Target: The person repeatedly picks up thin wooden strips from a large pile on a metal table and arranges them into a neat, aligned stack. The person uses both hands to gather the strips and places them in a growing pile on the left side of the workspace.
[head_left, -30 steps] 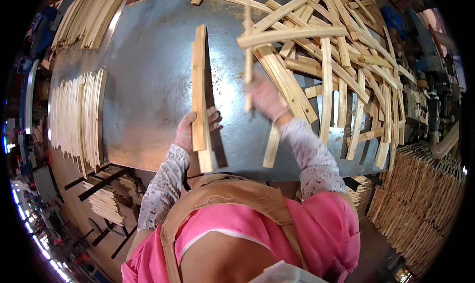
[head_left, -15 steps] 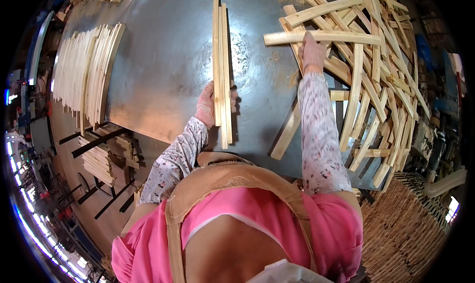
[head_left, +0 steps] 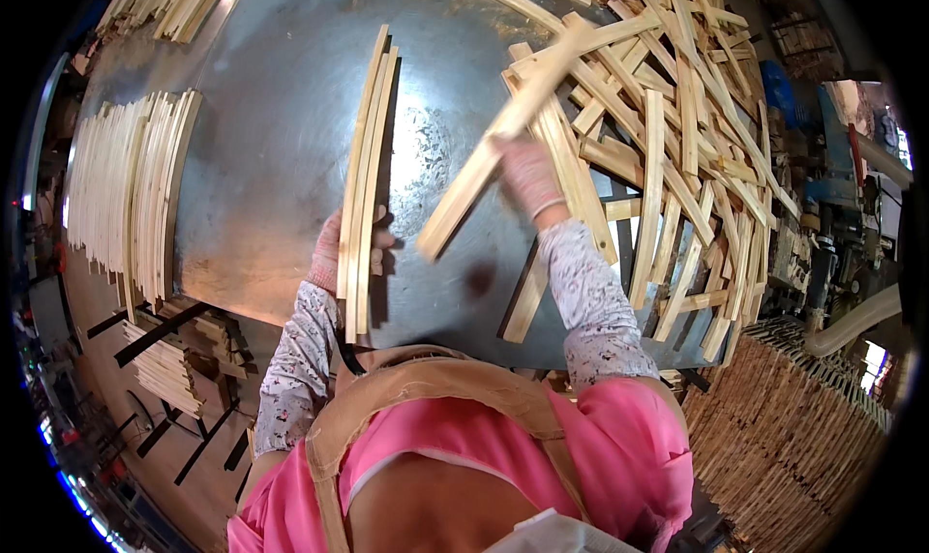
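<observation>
My left hand (head_left: 329,253), in a pinkish knitted glove, is closed round a few long pale wooden slats (head_left: 366,185) held side by side. They point away from me above the metal tabletop, with bare fingertips showing at their right side. My right hand (head_left: 530,178), gloved alike and a little blurred, grips one loose wooden slat (head_left: 460,200). That slat slants from the near left up to the far right, its far end over the jumbled pile of slats (head_left: 668,166). A gap separates it from the slats in my left hand.
A neat row of slats (head_left: 145,180) lies at the table's left edge, with another bundle (head_left: 174,1) at the far left. Dark metal bars (head_left: 160,335) jut out below the row. At the lower right stands a large stack of wood (head_left: 784,427). Sawdust lies on the metal table (head_left: 281,98).
My right hand has brought its slat left and nearer, turning it from crosswise to slanting. The slats in my left hand now lean slightly. The whole view has shifted.
</observation>
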`<state>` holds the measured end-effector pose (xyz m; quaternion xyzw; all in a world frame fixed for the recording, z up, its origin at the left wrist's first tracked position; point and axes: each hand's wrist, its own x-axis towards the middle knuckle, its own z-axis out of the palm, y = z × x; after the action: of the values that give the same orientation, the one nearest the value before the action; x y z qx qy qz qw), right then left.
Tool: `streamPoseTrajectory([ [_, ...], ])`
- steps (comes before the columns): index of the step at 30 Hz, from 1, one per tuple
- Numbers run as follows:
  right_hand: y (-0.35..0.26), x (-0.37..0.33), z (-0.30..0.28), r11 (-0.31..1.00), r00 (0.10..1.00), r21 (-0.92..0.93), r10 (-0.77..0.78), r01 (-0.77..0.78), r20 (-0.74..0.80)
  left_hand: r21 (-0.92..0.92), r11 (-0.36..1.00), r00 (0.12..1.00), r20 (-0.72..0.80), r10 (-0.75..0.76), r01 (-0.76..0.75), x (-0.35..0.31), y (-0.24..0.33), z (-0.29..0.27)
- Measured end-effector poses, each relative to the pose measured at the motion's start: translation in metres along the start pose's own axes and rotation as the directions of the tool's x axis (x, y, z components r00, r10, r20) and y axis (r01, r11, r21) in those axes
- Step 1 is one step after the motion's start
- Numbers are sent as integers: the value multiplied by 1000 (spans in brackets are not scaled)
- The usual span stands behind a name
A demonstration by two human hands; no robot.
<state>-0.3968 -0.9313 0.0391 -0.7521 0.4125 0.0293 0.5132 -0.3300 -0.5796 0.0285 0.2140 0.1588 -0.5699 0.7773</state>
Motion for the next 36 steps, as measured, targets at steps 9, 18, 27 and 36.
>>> streamPoseTrajectory([
  [9, -23, 140, -11, 947, 741, -321, -237, 31, -628, -238, 962, 978, 190, -91, 136, 31, -49, -12],
  [18, -29, 12, 19, 978, 897, -60, -206, 199, -392, -55, 998, 998, 68, 14, -10, 55, -19, -5],
  [27, 137, -116, -41, 630, 811, -775, -427, -50, -400, -58, 997, 989, 143, -33, 41, 62, -48, -5],
  [36, 69, -119, 46, 888, 958, -359, -269, 286, 98, -61, 994, 992, 100, -83, 89, 33, -61, 2],
])
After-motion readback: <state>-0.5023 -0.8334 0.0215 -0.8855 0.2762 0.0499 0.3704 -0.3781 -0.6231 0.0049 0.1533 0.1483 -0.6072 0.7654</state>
